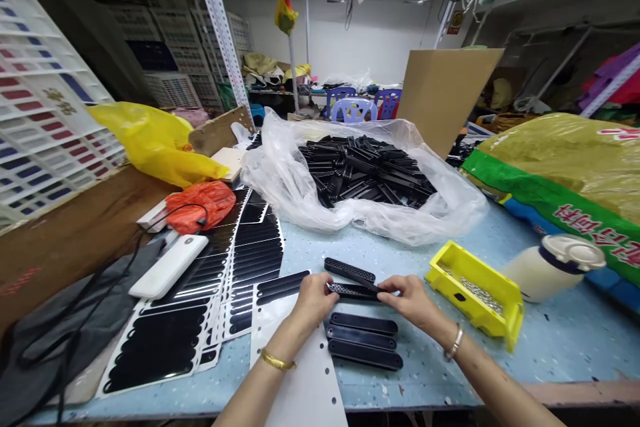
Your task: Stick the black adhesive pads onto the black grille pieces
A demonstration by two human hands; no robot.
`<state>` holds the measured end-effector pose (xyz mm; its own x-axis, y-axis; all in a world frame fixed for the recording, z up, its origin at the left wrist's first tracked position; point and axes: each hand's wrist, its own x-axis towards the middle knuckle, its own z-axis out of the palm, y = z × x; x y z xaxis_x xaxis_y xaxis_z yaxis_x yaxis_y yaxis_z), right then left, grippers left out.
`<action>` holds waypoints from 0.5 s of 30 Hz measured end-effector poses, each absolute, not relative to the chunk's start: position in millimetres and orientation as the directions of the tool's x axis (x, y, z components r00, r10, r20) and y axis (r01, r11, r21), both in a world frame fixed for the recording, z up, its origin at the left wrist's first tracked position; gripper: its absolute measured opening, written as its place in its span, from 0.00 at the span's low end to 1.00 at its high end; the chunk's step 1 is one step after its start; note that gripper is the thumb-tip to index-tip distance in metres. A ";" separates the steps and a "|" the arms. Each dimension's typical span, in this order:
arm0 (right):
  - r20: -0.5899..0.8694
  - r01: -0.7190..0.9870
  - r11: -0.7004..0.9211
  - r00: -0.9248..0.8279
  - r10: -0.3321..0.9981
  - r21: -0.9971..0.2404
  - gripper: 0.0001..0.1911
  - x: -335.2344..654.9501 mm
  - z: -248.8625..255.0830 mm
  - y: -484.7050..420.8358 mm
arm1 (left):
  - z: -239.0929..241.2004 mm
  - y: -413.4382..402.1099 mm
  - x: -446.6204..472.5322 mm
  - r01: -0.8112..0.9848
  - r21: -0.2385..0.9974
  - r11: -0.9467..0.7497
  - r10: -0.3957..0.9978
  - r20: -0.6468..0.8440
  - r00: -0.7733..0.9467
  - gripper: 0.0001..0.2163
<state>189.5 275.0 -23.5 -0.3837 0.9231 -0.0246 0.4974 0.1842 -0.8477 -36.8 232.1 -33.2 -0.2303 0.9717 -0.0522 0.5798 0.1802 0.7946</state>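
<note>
My left hand (314,298) and my right hand (411,298) pinch the two ends of a long black slotted plastic strip (353,291) just above the light blue table (560,340). Both hands are closed on it. Another black strip (349,270) lies just behind the held one. Three smooth black strips (364,340) lie side by side in front of my hands, near the table edge. A white perforated backing sheet (305,373) runs under my left forearm.
Sheets of black stickers (220,287) cover the table's left side, with a white power bank (169,265) on them. A clear bag heaped with black strips (363,170) sits behind. A yellow bin of small metal parts (475,292) and a white jar (553,267) stand right.
</note>
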 end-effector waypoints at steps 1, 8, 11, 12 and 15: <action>-0.028 0.493 0.188 -0.397 0.917 -0.849 0.11 192.8 -24.0 272.2 | -34.9 227.2 -35.8 0.571 0.800 0.185 0.969 -0.051 -0.243 0.08; 0.005 0.554 0.231 -0.379 0.926 -0.800 0.12 200.4 -20.6 270.4 | -45.1 214.5 -38.1 0.296 0.933 0.203 0.957 -0.125 -0.263 0.13; -0.010 0.605 0.272 -0.420 0.908 -0.748 0.10 195.1 -19.3 271.9 | -48.5 217.8 -41.7 0.112 0.969 0.221 0.953 -0.191 -0.234 0.09; -0.012 0.620 0.292 -0.438 0.899 -0.729 0.10 193.1 -19.3 271.9 | -49.4 218.5 -42.6 0.090 0.971 0.223 0.954 -0.198 -0.224 0.08; 0.013 0.629 0.376 -0.502 0.865 -0.681 0.09 188.1 -19.8 271.8 | -52.1 218.3 -44.8 0.061 0.974 0.220 0.959 -0.204 -0.197 0.08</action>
